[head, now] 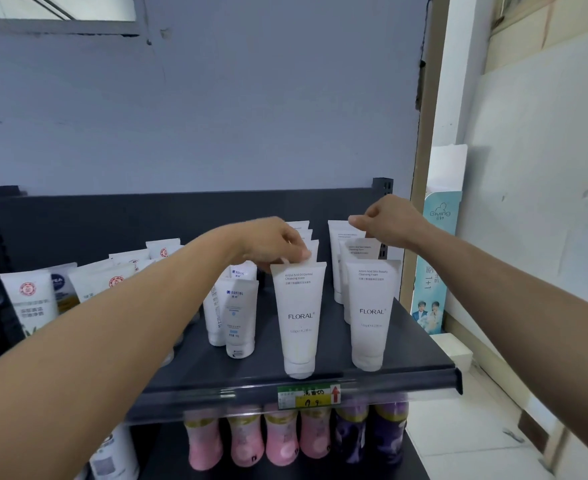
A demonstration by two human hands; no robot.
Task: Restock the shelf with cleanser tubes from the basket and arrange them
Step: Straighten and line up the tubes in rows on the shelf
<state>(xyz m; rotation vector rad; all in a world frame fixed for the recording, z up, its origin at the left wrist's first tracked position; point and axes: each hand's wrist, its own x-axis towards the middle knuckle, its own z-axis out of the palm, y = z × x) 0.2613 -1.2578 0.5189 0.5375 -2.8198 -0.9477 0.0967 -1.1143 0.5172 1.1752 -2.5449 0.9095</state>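
Two rows of white FLORAL cleanser tubes stand cap-down on the dark shelf point(420, 348). My left hand point(271, 242) pinches the top seam of the front tube in the left row point(299, 317). My right hand point(387, 221) hovers over the right row with its fingers curled and pinches the top edge of a rear tube point(342, 233). The front tube of the right row point(370, 313) stands free near the shelf's front. The basket is not in view.
Smaller white tubes point(238, 317) stand left of the FLORAL rows, with more tubes further left point(34, 299). A price tag point(308, 396) sits on the shelf's front rail. Pink and purple bottles point(278, 438) fill the shelf below. A cardboard display point(436, 258) stands to the right.
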